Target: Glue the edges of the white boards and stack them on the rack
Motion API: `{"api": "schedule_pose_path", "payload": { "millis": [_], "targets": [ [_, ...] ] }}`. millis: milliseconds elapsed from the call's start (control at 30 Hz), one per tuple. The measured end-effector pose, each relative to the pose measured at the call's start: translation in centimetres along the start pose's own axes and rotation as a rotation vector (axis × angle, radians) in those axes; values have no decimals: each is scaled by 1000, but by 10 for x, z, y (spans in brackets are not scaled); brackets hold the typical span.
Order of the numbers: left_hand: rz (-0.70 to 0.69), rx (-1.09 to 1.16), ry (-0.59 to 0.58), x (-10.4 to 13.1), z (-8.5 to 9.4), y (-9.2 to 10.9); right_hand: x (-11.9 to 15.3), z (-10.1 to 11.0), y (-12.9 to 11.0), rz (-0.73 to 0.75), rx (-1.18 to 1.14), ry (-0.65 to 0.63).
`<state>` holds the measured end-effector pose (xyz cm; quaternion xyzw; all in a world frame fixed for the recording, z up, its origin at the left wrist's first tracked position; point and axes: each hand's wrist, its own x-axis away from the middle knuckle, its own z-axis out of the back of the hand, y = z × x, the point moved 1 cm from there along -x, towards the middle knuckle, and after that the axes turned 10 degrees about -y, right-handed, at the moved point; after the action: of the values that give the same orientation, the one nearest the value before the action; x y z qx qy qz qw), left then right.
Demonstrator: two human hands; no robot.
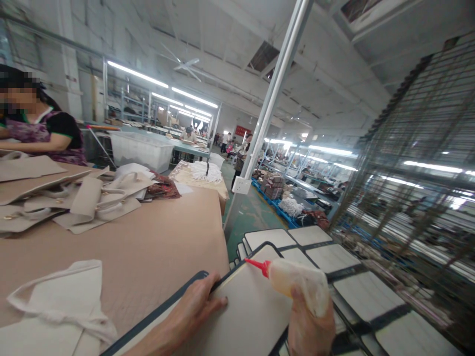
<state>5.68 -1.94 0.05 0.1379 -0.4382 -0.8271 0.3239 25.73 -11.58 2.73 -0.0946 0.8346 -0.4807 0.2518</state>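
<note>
My right hand (310, 324) is wrapped around a translucent squeeze bottle (297, 282) with a red pointed nozzle and yellowish liquid inside. The nozzle tip sits at the dark edge of a cream panel (248, 306), near its upper left corner; whether it touches, I cannot tell. That panel has rounded corners and a dark border. My left hand (200, 301) grips its left edge, thumb on the cream face and the other fingers at the rim. A second dark-edged panel (148, 324) shows beneath my left forearm.
Stacks of similar panels (367, 291) lie to the right. Beige bag pieces with handles (87, 198) are piled on the brown-covered table (163, 237). A metal post (260, 128) rises past the table's corner. Wire racking (415, 133) stands at right; a co-worker (55, 131) is at left.
</note>
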Motion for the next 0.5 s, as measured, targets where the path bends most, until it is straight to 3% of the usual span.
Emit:
{"api": "schedule_pose_path", "payload": {
  "millis": [133, 367, 500],
  "targets": [
    [17, -9, 8, -1, 0, -5, 15, 5, 15, -69, 99, -72],
    [-9, 9, 24, 4, 0, -9, -18, -2, -13, 107, 52, 20],
    [-6, 3, 27, 3, 0, -10, -4, -2, -5, 46, 71, -18]
  ]
}}
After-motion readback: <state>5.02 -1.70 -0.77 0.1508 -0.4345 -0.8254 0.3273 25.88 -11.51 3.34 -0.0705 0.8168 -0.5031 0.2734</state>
